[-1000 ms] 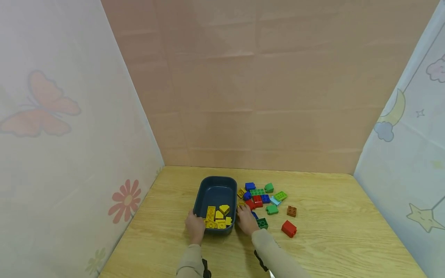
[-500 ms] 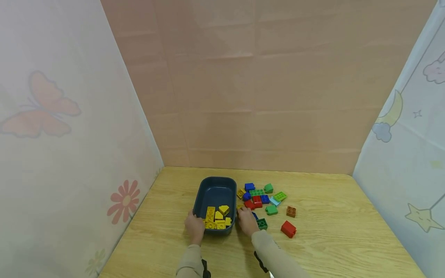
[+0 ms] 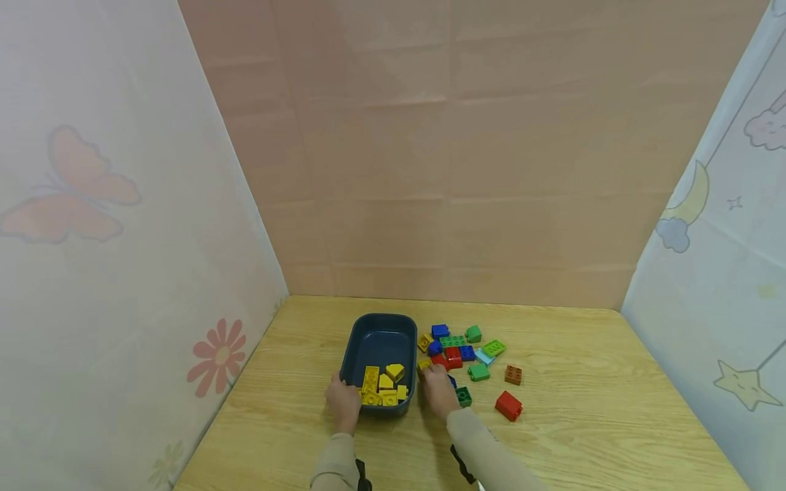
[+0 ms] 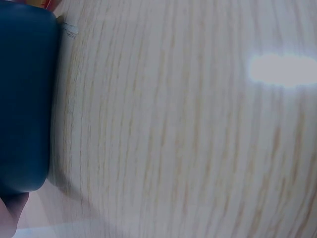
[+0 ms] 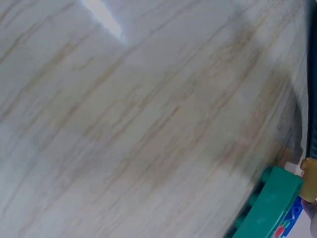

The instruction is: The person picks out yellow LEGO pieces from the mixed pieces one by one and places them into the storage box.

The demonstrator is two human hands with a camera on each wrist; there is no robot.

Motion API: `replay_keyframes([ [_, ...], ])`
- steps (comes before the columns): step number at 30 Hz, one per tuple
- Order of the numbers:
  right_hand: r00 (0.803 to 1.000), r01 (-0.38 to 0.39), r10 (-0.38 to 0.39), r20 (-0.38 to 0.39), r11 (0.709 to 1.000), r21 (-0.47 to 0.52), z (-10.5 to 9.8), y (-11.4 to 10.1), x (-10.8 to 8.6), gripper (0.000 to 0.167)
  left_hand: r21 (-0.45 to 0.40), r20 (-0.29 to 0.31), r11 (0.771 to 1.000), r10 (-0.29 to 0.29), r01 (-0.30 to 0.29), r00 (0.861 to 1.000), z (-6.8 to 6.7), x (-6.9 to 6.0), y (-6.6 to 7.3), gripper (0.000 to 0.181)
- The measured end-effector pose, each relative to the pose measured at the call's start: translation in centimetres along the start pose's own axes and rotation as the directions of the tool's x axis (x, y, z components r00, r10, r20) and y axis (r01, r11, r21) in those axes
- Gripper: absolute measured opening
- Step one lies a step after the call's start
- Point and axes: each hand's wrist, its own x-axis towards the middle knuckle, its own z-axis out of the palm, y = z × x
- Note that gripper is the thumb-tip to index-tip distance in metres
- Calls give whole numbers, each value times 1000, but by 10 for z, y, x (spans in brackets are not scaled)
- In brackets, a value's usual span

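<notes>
A dark blue plastic box [image 3: 382, 324] stands on the table with several yellow toy bricks [image 3: 371, 376] in its near half. My left hand [image 3: 344, 404] grips its near left wall; a fingertip [image 4: 9, 218] shows at the box's corner in the left wrist view. Just outside the right wall, my right hand [image 3: 439, 392] pinches a yellow brick [image 3: 424, 365], mostly covered by the fingers. In the right wrist view that yellow brick [image 5: 309, 179] lies beside a dark green brick [image 5: 271, 204], and only a bit of finger shows.
Loose bricks spread right of the box: red [image 3: 454, 356], blue [image 3: 467, 353], light green [image 3: 493, 348], green [image 3: 479, 372] and another yellow one [image 3: 425, 342]. Farther right lie a brown brick [image 3: 513, 374] and a red brick [image 3: 508, 406]. A papered wall [image 3: 454, 239] rises behind the table.
The head view has drifted slightly. My right hand has shifted a little at the yellow brick beside the box; the left hand and the box keep their places.
</notes>
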Motion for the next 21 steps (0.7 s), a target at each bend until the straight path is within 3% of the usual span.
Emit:
replay_keyframes([
  [21,984,-20,36,-172,995,97,-16,-2,10,18,-16,-3,1000,14,-14,1000,-1,-1,1,33],
])
